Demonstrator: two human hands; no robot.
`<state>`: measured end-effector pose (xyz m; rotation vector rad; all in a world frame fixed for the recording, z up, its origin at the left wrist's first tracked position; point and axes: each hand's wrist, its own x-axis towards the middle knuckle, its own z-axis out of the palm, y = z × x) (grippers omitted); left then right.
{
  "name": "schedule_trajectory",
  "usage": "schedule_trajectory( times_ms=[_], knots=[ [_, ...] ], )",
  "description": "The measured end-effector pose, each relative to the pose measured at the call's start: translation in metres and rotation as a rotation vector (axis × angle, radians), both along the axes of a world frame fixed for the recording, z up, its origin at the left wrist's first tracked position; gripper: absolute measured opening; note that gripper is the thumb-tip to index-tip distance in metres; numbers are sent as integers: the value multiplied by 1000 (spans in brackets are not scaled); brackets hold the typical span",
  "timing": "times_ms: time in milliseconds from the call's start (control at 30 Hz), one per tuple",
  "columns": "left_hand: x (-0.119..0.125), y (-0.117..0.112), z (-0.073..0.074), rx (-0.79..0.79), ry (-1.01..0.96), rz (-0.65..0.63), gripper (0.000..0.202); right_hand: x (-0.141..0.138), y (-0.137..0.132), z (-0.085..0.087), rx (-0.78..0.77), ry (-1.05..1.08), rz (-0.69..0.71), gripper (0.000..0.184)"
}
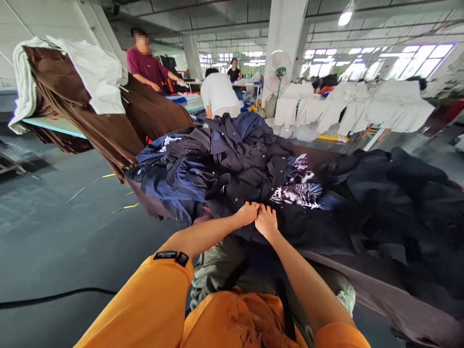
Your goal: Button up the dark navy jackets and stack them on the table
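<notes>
A black button-front shirt (pixel 250 186) with small pale buttons and a collar is spread across the front of a heap, close before my body. My left hand (pixel 248 214) is closed on the shirt's front edge, fingers curled over the cloth. Right beside it, nearly touching, my right hand (pixel 266 220) grips the same edge. The fingertips and the cloth inside them are partly hidden. To the right of my hands, a black-and-white printed piece (pixel 297 194) shows on the dark fabric.
A heap of dark and navy garments (pixel 232 140) lies beyond, with more black cloth (pixel 395 193) at right. Brown fabric (pixel 108 106) hangs over a table at left. Co-workers stand behind, near a fan (pixel 280 72) and white garments (pixel 362 104). A cable (pixel 58 296) crosses the floor.
</notes>
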<state>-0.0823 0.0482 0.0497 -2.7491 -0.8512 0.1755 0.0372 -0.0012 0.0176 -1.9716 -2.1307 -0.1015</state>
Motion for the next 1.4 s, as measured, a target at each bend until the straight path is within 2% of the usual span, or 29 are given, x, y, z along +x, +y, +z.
schedule_trajectory(
  times_ms=[367,633,900,1067,1200,1300,1400],
  knots=[
    [3,7,-10,-130,-58,22,46,-1,0,8,-66,55,6,48],
    [8,11,0,-130,-5,20,43,-2,4,18,-149,19,-20,48],
    [11,27,10,-136,83,-44,39,3,16,28,-270,-49,-49,50],
    [18,37,19,-149,155,-67,47,7,20,32,-268,-38,-56,49],
    [26,44,26,-170,203,-81,38,10,24,34,-284,-26,-76,49],
    [26,40,25,-163,196,-85,35,9,21,34,-266,-56,-62,51],
    [17,28,17,-114,141,-65,38,3,14,29,-228,-127,-34,52]
  ],
)
